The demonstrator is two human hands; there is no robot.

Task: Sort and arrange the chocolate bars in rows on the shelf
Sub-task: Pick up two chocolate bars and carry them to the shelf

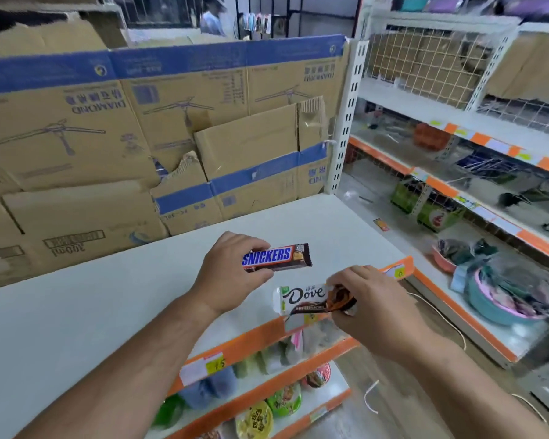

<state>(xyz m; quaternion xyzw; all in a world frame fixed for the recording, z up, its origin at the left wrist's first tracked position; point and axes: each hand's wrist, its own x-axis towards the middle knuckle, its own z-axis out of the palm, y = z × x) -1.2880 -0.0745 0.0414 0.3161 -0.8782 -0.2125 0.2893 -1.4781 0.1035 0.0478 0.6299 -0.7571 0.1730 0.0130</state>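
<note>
Left hand (232, 274): its grip is closing narrowly around the left end of the Snickers bar (279, 256), with fingers curling over the top edge and the thumb pressing from below.
Snickers bar: a slim oblong in a glossy brown wrapper with blue and white lettering. Its crimped right end is sticking out free over the back half of the shelf (108, 305). Whether it is touching the surface cannot be told.
Right hand (374, 308): its grip is pinching the right end of the Dove bar (301, 297), and the wrapper is crumpling slightly under the fingers.
Dove bar: a flat rectangle in shiny white film with dark script and a brown swirl. It is lying level just nearer than the Snickers bar, above the shelf's front edge.
Shelf: a smooth, matte white top board that is running wide to the left.
Price strip (251, 340): a glossy orange band that is lining the front edge and carrying yellow and white labels.
Cardboard boxes (108, 122): flattened corrugated brown sheets with blue bands and torn edges, standing along the back of the shelf.
Upright post (346, 122): white slotted metal, rising at the shelf's right rear corner.
Cup noodles (282, 399): round foil-lidded tubs, sitting on the lower tiers.
Basins (495, 308): round pink and teal plastic, resting on the neighbouring rack to the right.
Wire mesh (425, 64): a white grid, backing that rack's upper tier.
</note>
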